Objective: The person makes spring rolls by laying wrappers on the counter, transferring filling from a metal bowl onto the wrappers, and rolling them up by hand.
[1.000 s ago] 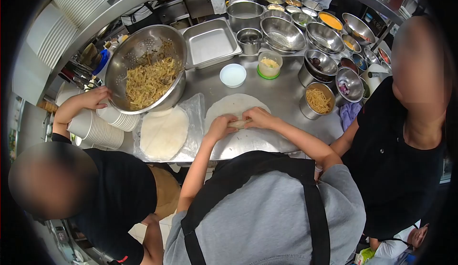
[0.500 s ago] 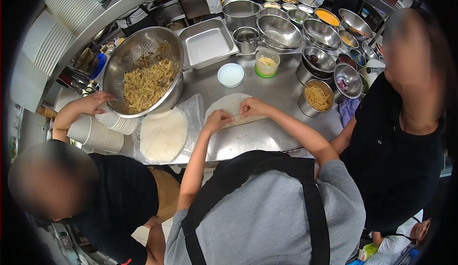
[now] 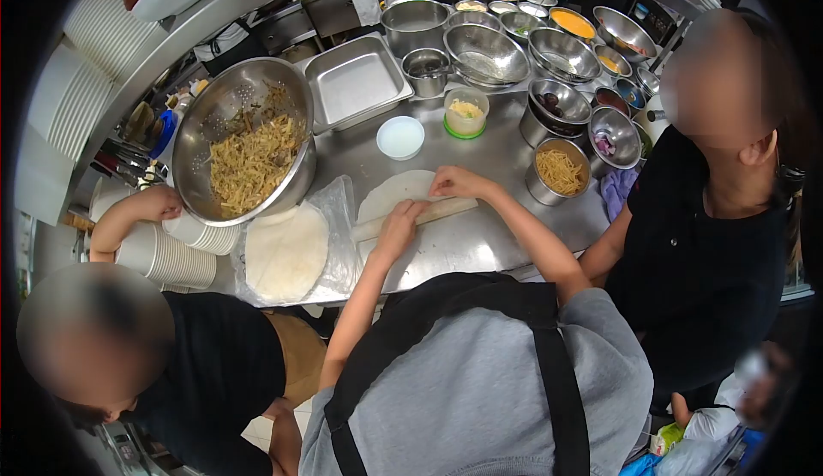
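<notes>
A thin, round, pale wrapper (image 3: 387, 195) lies on the steel counter in front of me, its near side folded over into a long narrow roll (image 3: 450, 208). My left hand (image 3: 401, 223) rests on the roll near its middle, fingers together and pressed on the dough. Just beyond it and to the right, my right hand (image 3: 459, 182) pinches at the wrapper where the flat part meets the roll. The fingertips partly hide the dough there. Any filling inside the roll is hidden. To the left, a stack of round wrappers (image 3: 287, 251) lies on a plastic sheet (image 3: 343, 223).
A large steel colander (image 3: 296, 184) of shredded filling stands left, a co-worker's hand (image 3: 159, 203) at its rim. Beyond the wrapper are a white bowl (image 3: 400, 138) and a plastic tub (image 3: 465, 116). A steel pot (image 3: 538, 191) of shreds stands right, beside another co-worker.
The wrapper's near edge now forms a clearer roll. My left hand has flattened onto it, and my right hand stays at its far side. The left co-worker's fingers have curled in at the colander.
</notes>
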`<action>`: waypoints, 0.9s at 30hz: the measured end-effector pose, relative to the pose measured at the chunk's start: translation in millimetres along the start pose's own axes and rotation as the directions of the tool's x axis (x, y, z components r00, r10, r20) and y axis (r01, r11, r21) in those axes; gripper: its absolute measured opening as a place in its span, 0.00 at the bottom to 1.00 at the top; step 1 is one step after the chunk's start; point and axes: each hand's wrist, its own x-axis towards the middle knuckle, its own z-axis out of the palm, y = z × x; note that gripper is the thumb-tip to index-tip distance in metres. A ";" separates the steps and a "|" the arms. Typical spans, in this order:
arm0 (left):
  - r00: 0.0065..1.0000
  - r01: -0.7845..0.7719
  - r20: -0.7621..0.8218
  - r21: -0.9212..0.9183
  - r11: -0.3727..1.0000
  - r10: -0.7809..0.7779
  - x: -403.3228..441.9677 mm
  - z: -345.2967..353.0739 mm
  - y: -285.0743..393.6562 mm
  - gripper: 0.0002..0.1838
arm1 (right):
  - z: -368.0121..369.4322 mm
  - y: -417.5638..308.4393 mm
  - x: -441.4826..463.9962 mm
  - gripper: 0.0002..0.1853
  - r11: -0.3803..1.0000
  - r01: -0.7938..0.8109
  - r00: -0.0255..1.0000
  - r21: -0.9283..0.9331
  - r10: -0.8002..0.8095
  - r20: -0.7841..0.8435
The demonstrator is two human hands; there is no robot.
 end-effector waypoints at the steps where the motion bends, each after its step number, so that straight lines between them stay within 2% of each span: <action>1: 1.000 -0.015 0.005 0.046 0.999 0.015 0.3 0.6 4.3 0.21 | -7.0 -9.1 -15.1 0.10 0.997 -0.050 0.999 -0.050 0.049 -0.020; 3: 1.000 -0.029 0.005 0.119 0.993 0.029 0.5 3.3 14.1 0.22 | -18.9 -55.1 -48.9 0.12 0.978 -0.153 0.988 -0.143 0.146 -0.056; 6: 0.999 -0.031 0.021 0.199 0.979 0.028 1.2 6.7 18.4 0.23 | 1.2 -53.4 -70.9 0.14 0.895 -0.154 0.976 -0.419 0.072 -0.204; 9: 0.997 -0.036 0.068 0.245 0.969 0.020 4.4 7.1 15.1 0.21 | 12.7 -53.3 -70.9 0.09 0.840 -0.158 0.968 -0.519 0.028 -0.250; 12: 0.995 -0.039 0.095 0.251 0.967 0.015 4.4 7.2 14.6 0.20 | 17.0 -57.4 -63.8 0.09 0.817 -0.187 0.958 -0.545 0.029 -0.285; 15: 0.996 -0.045 0.082 0.266 0.963 0.024 3.1 8.4 13.8 0.20 | 35.2 -55.7 -60.7 0.05 0.821 -0.101 0.917 -0.562 -0.142 -0.373; 18: 0.998 -0.042 0.053 0.277 0.960 0.029 -0.6 11.2 11.9 0.21 | 47.2 -59.4 -62.0 0.09 0.854 -0.072 0.852 -0.515 -0.216 -0.477; 21: 0.999 -0.027 0.037 0.248 0.968 0.019 -0.2 13.7 13.0 0.21 | 62.6 -48.3 -62.7 0.13 0.955 -0.054 0.765 -0.293 -0.149 -0.627; 23: 0.999 -0.042 0.008 0.214 0.976 0.042 -0.7 13.5 14.2 0.21 | 71.6 -48.4 -58.9 0.14 0.998 -0.051 0.662 -0.047 -0.002 -0.749; 24: 0.999 -0.052 0.016 0.211 0.976 0.050 -0.3 12.9 14.9 0.21 | 74.8 -49.5 -56.4 0.14 0.997 -0.029 0.608 0.077 0.079 -0.790; 27: 0.999 -0.046 0.015 0.176 0.983 0.044 -1.2 10.4 13.3 0.22 | 77.9 -47.2 -51.3 0.08 0.894 0.096 0.567 0.437 0.312 -0.762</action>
